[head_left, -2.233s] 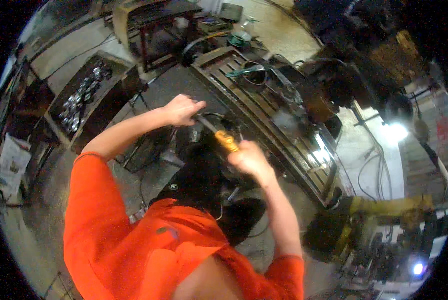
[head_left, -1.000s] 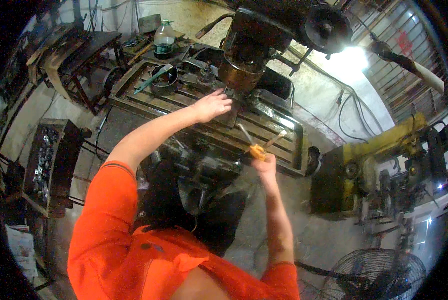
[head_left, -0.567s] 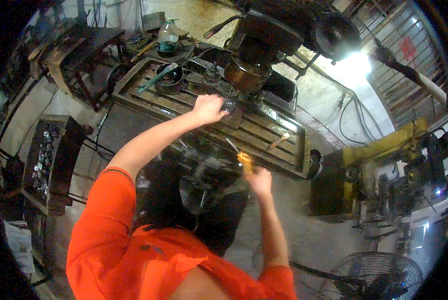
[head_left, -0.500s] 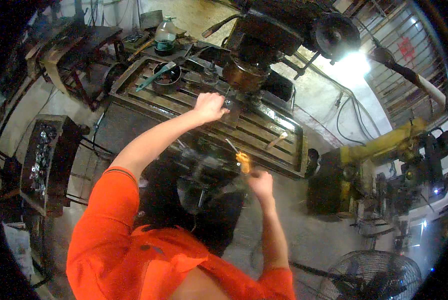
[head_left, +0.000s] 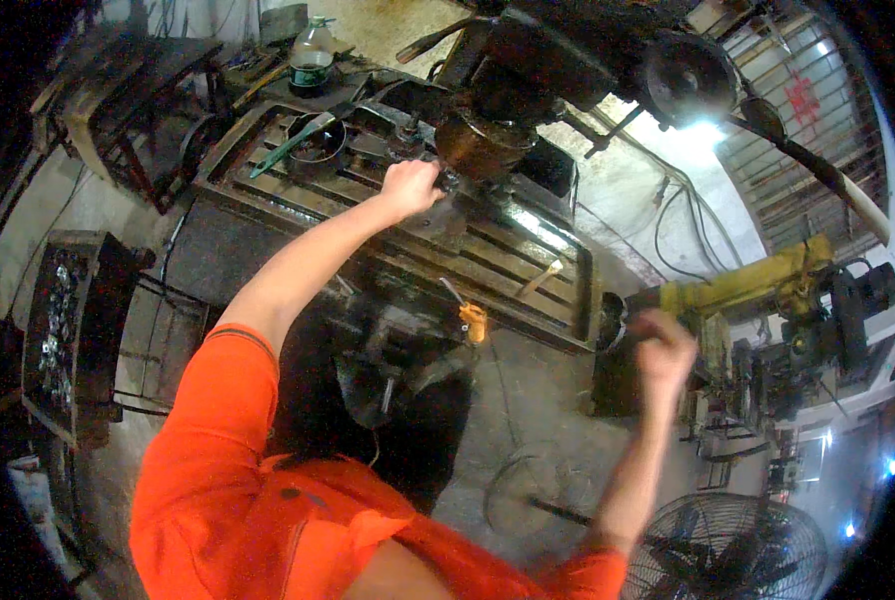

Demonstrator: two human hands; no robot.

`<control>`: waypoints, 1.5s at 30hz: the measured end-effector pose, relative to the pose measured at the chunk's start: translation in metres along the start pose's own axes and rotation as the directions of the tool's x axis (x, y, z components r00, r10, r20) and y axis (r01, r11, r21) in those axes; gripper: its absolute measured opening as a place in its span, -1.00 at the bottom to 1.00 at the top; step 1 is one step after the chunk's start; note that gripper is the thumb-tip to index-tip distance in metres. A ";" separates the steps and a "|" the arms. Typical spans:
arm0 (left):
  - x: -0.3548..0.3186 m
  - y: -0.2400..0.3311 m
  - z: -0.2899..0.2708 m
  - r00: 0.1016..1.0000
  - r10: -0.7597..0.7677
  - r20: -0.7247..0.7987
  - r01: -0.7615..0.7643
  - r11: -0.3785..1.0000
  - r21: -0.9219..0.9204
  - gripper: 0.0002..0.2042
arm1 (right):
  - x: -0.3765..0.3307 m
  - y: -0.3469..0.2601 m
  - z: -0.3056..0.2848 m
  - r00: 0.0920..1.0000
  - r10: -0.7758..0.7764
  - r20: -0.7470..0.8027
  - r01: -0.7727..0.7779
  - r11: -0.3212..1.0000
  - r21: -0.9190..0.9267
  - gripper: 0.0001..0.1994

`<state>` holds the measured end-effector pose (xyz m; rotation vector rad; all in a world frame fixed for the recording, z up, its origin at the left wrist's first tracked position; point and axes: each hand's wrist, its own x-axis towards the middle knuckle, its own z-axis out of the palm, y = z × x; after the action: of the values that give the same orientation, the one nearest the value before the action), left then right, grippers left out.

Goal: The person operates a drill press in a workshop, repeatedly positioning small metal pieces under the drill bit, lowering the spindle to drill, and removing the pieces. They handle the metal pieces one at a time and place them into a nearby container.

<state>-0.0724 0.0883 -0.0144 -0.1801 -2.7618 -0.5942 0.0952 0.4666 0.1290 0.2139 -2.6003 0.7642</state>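
Observation:
My left hand [head_left: 413, 190] is closed at the end of a stretched arm, under the machine's round spindle head [head_left: 485, 140]. Its fingers press on something small and dark that I cannot make out. Off to the right, my right hand [head_left: 665, 350] is smeared by motion, beside the dark round handwheel [head_left: 611, 322] at the table's end; whether it touches anything does not show. A yellow-orange tool handle [head_left: 474, 322] with a metal shaft stands at the near edge of the slotted machine table [head_left: 368, 225], apart from both hands.
On the table sit a round pan [head_left: 318, 150] with a green-handled brush [head_left: 293, 145] across it and a wooden-handled brush [head_left: 543, 277]. A bottle [head_left: 311, 58] stands behind. A bin of metal pieces [head_left: 60, 330] is left, a fan [head_left: 733, 550] lower right, a yellow machine [head_left: 748, 280] right.
My right hand has moved right, from beside the yellow-orange handle to near the handwheel. My left hand stays closed under the spindle head. The view has shifted slightly.

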 end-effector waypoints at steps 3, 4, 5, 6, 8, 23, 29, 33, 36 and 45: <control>0.012 -0.005 -0.003 0.992 -0.012 0.127 0.015 1.000 -0.023 -0.60 | 0.089 -0.017 -0.089 0.834 -0.368 -0.411 0.337 0.930 -0.150 -0.68; 0.017 0.000 -0.002 0.991 -0.001 0.136 0.007 0.999 -0.044 -0.60 | 0.114 -0.011 -0.132 0.785 -0.370 -0.496 0.482 0.869 0.114 -0.52; 0.018 -0.008 -0.002 0.989 -0.025 0.146 0.031 0.999 -0.038 -0.59 | 0.131 -0.050 -0.137 0.802 -0.276 -0.530 0.528 0.743 0.412 -0.46; 0.022 -0.005 0.000 0.988 -0.016 0.157 0.026 0.998 -0.059 -0.59 | 0.140 -0.099 -0.154 0.802 -0.184 -0.568 0.563 0.547 0.619 -0.38; 0.022 -0.002 0.003 0.995 -0.025 0.093 0.032 0.996 -0.078 -0.59 | 0.166 -0.098 -0.192 0.837 -0.287 -0.466 0.547 0.416 0.726 -0.41; 0.012 -0.007 0.011 0.997 -0.073 0.007 0.073 0.988 -0.133 -0.63 | 0.078 -0.088 -0.110 0.750 -0.299 -0.590 0.615 0.642 0.457 -0.78; 0.012 -0.003 0.006 0.996 -0.087 0.019 0.089 0.990 -0.108 -0.70 | 0.081 -0.087 -0.113 0.756 -0.358 -0.548 0.622 0.653 0.432 -0.76; 0.012 -0.007 0.008 0.997 -0.076 0.034 0.080 0.989 -0.123 -0.64 | 0.077 -0.098 -0.110 0.774 -0.258 -0.578 0.549 0.729 0.410 -0.75; 0.013 -0.001 0.011 0.998 -0.061 -0.009 0.059 0.990 -0.130 -0.64 | 0.066 -0.073 -0.102 0.735 -0.400 -0.548 0.650 0.646 0.401 -0.75; 0.009 -0.013 0.018 0.997 -0.072 -0.017 0.070 0.992 -0.101 -0.59 | 0.058 -0.061 -0.078 0.715 -0.451 -0.534 0.691 0.569 0.445 -0.82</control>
<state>-0.0880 0.0848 -0.0314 -0.0972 -2.7296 -0.7494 0.0858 0.4568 0.2431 0.9853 -1.6457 1.2257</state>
